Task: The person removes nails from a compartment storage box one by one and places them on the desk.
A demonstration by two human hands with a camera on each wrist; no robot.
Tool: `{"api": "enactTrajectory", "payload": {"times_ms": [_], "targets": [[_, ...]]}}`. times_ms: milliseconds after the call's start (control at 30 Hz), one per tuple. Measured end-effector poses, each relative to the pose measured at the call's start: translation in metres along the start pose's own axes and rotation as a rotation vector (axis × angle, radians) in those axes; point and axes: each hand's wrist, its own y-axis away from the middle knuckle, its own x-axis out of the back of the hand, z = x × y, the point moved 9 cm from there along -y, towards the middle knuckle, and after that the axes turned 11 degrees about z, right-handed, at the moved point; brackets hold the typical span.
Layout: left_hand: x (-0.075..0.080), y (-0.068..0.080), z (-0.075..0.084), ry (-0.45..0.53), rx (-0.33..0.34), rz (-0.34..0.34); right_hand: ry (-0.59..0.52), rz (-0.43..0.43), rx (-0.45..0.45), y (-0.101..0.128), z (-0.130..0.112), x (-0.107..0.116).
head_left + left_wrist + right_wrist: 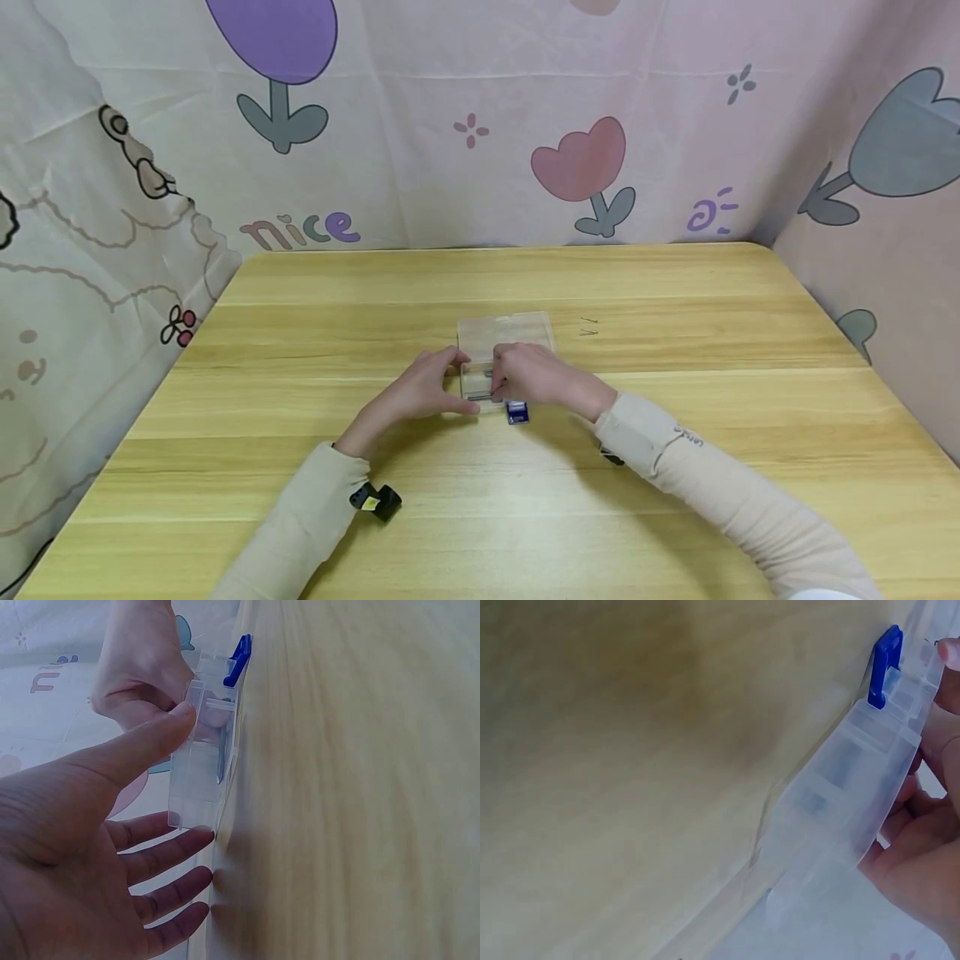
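A small clear plastic compartment box [504, 358] with a blue latch [517, 412] lies mid-way across the pale wooden surface [675, 467]. The left hand [420, 390] steadies its side — fingers straight, thumb pressed on the edge, an open grip. The right hand [534, 375] curls round the box's near part, apparently holding it firm.

Left hand [420, 390] lies open, fingers straight (thumb extended), while the right hand [536, 377] curls its fingers beside it.
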Motion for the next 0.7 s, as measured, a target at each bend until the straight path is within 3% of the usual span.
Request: {"api": "enactTrajectory", "payload": {"times_ms": [233,467,700], "targets": [[0.0000,0.0002,0.0013,0.000,-0.009,-0.001,0.041,-0.012,0.048,-0.0018,-0.0052,-0.0003],[0.0001,0.0006,0.0019,0.002,0.001,-0.001,0.007,-0.038,0.041,-0.0031,-0.0026,-0.0021],[0.0001,0.0011,0.0023,0.004,-0.004,0.002,-0.006,-0.021,0.124,-0.0002,-0.0036,-0.0014]]}}
